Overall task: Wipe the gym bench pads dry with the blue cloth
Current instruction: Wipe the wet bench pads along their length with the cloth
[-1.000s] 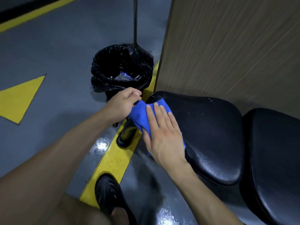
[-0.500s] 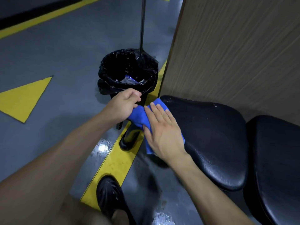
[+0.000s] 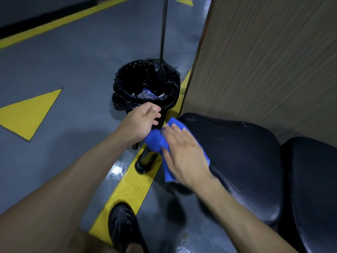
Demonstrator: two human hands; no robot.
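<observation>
The blue cloth (image 3: 155,143) lies bunched over the left end of the nearer black bench pad (image 3: 237,161), and part of it hangs down past the pad's edge. My right hand (image 3: 184,154) lies flat on the cloth with straight fingers and presses it onto the pad. Just left of the cloth, my left hand (image 3: 140,121) hovers with loosely curled fingers; no cloth shows between thumb and fingers. A second black pad (image 3: 313,179) sits to the right. Droplets glint on both pads.
A bin with a black liner (image 3: 145,84) stands just beyond my left hand, a thin pole (image 3: 163,28) rising behind it. A wooden panel (image 3: 264,61) backs the bench. Below are the bench's foot (image 3: 145,161), my shoe (image 3: 122,223) and a wet grey floor with yellow lines.
My left hand has let go of the cloth's corner and lifted slightly away. My right hand has slid the cloth a little along the pad's left end. The camera has tilted.
</observation>
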